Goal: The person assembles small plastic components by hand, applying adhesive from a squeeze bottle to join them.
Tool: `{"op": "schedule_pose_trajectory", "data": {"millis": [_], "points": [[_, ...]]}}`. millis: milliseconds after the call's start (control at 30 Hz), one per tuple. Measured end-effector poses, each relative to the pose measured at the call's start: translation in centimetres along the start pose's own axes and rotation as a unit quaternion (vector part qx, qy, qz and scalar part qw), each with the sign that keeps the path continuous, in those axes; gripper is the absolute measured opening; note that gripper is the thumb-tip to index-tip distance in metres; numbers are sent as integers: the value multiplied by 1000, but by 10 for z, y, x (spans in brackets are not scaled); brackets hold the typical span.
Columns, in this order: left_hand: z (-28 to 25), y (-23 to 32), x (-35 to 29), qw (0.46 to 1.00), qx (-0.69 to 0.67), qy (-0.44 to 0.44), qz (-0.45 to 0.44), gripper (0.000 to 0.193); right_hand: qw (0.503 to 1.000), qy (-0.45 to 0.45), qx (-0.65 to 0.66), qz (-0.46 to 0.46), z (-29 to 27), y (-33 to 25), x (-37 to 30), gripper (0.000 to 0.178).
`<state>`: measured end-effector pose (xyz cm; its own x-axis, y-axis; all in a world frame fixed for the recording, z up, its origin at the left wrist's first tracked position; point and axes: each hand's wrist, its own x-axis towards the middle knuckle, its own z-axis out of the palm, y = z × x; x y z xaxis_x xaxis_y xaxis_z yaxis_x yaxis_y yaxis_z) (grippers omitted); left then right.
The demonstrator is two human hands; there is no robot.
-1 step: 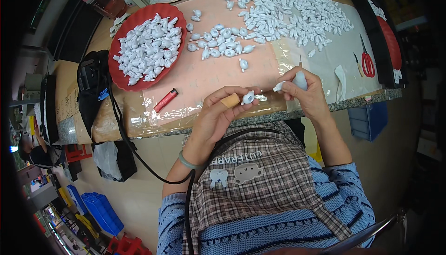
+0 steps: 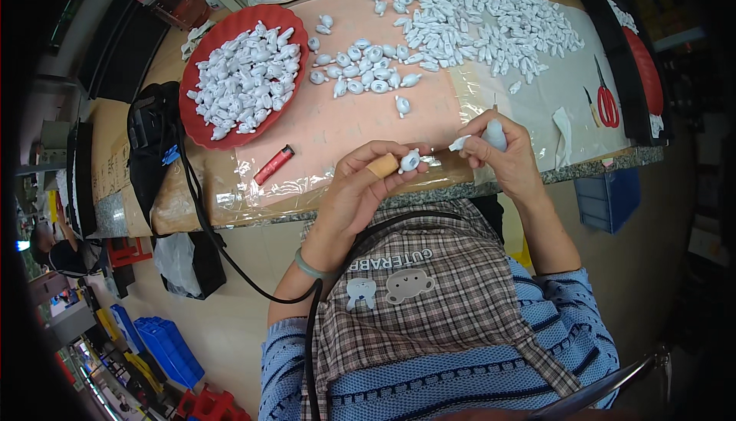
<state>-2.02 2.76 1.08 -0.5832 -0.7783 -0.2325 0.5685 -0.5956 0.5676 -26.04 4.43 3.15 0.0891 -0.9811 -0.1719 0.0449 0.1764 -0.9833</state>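
My left hand (image 2: 359, 195) is closed, pinching a small white rounded part (image 2: 410, 161) with a grey mark on its face. A tan finger cover (image 2: 382, 166) wraps one of its digits. My right hand (image 2: 512, 166) is closed around a small pale squeeze bottle (image 2: 494, 136), whose thin needle tip points away from me. Its thumb and fingertips also pinch a small white piece (image 2: 460, 143), held a short way right of the rounded part and apart from it. On the table beyond lie a single rounded part (image 2: 402, 106) and a cluster of similar ones (image 2: 368, 68).
A red scalloped dish (image 2: 193, 126) full of white parts stands at left, near a red lighter (image 2: 274, 165). A large heap of white pieces (image 2: 491, 22) covers the back right. Red-handled scissors (image 2: 607, 106) and a white strip (image 2: 563, 137) lie right. A black cable (image 2: 201, 210) hangs at left.
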Motion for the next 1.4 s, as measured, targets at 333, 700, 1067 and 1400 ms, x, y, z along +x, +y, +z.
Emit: {"op": "schedule_pose_trajectory", "data": {"millis": [333, 700, 1067, 1400], "points": [[-8, -12, 4, 1000, 16, -16, 17, 31, 997, -21, -66, -38, 26, -10, -11, 13], [-2, -14, 3, 998, -56, 7, 1, 29, 993, -12, -87, -77, 26, -3, -13, 13], [4, -15, 4, 999, -51, -8, 9, 33, 989, -17, -104, -105, 27, -7, -14, 13], [4, -20, 5, 994, 81, 10, 68, 30, 958, 2, -232, -168, 31, -8, -14, 18]]}}
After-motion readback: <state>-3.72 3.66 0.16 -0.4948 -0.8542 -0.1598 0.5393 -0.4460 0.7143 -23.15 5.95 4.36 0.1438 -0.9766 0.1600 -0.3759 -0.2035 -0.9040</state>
